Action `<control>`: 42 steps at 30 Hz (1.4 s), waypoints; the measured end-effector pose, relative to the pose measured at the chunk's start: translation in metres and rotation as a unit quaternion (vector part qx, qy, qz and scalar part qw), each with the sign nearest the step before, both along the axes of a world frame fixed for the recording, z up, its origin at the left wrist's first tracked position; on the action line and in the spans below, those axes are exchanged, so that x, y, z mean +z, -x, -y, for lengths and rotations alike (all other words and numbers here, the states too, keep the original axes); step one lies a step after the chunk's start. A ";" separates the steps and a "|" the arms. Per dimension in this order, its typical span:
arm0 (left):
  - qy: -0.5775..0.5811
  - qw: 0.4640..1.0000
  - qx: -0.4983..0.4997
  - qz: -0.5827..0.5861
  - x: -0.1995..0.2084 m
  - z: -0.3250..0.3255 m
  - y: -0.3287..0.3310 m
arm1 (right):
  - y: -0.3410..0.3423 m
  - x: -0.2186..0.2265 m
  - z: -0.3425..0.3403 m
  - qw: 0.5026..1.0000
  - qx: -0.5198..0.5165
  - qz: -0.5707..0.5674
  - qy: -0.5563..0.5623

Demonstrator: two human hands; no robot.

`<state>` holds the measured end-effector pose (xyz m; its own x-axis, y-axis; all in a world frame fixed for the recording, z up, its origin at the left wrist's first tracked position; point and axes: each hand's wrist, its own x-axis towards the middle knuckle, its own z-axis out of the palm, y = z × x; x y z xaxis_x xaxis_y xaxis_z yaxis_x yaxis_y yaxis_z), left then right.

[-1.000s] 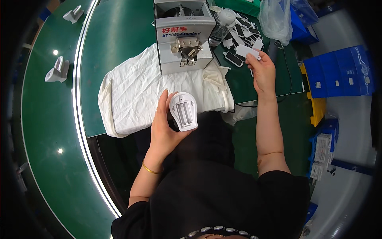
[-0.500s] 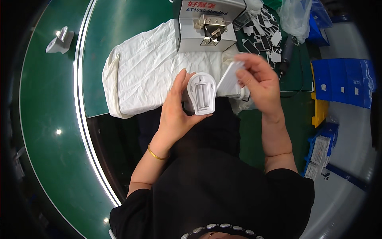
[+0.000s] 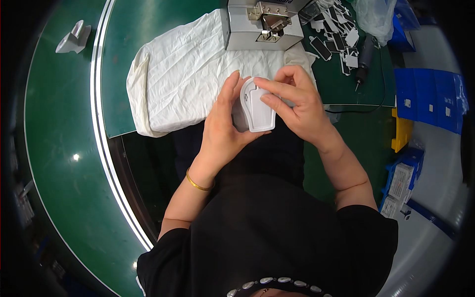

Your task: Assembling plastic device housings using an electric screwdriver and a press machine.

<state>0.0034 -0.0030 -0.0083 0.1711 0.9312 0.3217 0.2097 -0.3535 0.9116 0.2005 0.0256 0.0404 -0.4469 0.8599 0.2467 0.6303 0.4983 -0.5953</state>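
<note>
A white rounded plastic housing [image 3: 244, 120] is gripped in my left hand [image 3: 217, 123], with the thumb along its lower edge and the fingers behind its left side. My right hand [image 3: 301, 106] holds a flat white cover [image 3: 261, 114] against the open face of the housing. Its thumb and fingertips press on the cover's upper right part. The cover lies over the battery compartment, which is hidden now. Whether the cover sits fully flush I cannot tell.
Beyond my hands lies a white cloth [image 3: 183, 74] on the green table, with a grey machine [image 3: 262, 37] behind it. Several small black and white parts [image 3: 336, 39] and an electric screwdriver [image 3: 365, 57] are at right. A white plastic part [image 3: 75, 38] stands far left; blue bins [image 3: 420, 96] hang right.
My right hand has brought the cover leftward onto the housing, hiding the battery compartment. The left hand still holds the housing, and the whole view has shifted slightly.
</note>
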 end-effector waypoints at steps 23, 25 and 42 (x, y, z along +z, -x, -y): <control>0.172 0.959 -0.090 0.208 0.032 0.015 -0.004 | 0.007 0.001 0.032 0.821 -0.054 -0.417 0.386; 0.001 0.993 -0.121 0.015 0.031 0.006 -0.003 | 0.001 0.001 0.023 0.813 -0.094 -0.427 0.384; -0.029 0.996 -0.034 -0.072 0.010 -0.012 -0.003 | -0.273 -0.019 -0.104 0.743 -0.475 -0.410 0.232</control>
<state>0.0067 0.0089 0.0015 0.2816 0.8965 0.3422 0.3105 -0.4225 0.8515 0.4735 0.1301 0.0211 0.5529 0.7691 -0.3206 -0.1027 -0.3189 -0.9422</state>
